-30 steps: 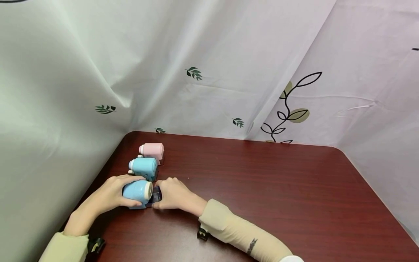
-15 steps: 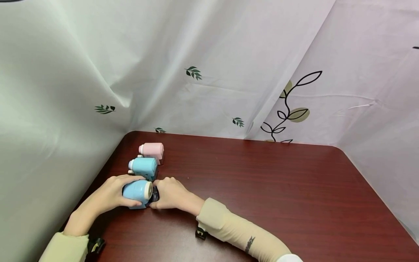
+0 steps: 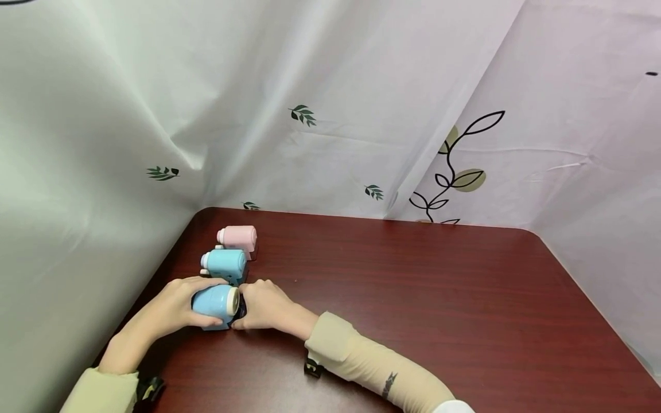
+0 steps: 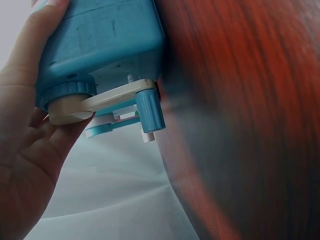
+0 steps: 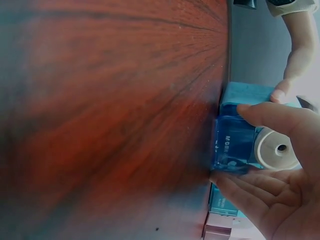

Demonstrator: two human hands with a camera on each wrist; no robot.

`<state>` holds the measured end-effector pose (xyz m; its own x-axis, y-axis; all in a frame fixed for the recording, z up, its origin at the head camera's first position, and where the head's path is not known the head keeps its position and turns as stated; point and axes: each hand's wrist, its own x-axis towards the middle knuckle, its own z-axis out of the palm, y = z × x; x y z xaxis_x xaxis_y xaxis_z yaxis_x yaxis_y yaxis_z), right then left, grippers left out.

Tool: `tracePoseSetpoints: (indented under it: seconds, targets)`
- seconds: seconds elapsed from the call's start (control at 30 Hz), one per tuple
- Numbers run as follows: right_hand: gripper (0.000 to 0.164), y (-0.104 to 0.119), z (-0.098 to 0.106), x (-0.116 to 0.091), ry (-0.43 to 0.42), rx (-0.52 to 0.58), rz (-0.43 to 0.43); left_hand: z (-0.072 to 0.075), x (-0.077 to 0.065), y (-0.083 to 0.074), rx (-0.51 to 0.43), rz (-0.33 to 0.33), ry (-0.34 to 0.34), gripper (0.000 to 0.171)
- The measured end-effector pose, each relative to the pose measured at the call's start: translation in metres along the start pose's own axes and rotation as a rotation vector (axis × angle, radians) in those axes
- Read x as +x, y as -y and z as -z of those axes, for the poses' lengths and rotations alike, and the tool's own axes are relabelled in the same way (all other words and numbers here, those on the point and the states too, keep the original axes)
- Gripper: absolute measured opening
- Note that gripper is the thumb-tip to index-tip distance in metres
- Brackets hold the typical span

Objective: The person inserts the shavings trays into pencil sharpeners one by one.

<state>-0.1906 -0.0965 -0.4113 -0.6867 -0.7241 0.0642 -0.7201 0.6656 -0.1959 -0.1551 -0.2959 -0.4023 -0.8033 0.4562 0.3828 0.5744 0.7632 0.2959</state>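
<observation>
A blue crank pencil sharpener (image 3: 212,300) stands at the table's left side, its cream-rimmed round end facing right. My left hand (image 3: 178,304) grips it from the left, thumb and fingers on opposite sides. Its crank handle (image 4: 151,111) shows below the sharpener body (image 4: 107,37) in the left wrist view. My right hand (image 3: 268,307) pinches the dark see-through shavings drawer (image 5: 234,142) between thumb and fingers. That drawer lies against the sharpener's lower end, beneath the cream ring (image 5: 276,149), and is mostly covered by the right hand in the head view.
Just behind stands a turquoise pencil sharpener (image 3: 226,263), and beyond it a pink one (image 3: 240,236); they form a row by the left edge. The dark red wooden table (image 3: 413,298) stretches right. A white leaf-patterned curtain (image 3: 330,155) hangs around it.
My right hand has moved a little left, pushing the drawer into the sharpener; less of the drawer shows now. My left hand keeps its grip in place.
</observation>
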Motion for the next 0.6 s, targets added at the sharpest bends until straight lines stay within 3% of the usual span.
tracePoseSetpoints:
  seconds: [0.6]
  targets:
    - [0.057,0.0056,-0.0022,0.0046,-0.003,0.061,-0.066,-0.0016,-0.0021,0.0005,-0.010,0.006,-0.016,0.063]
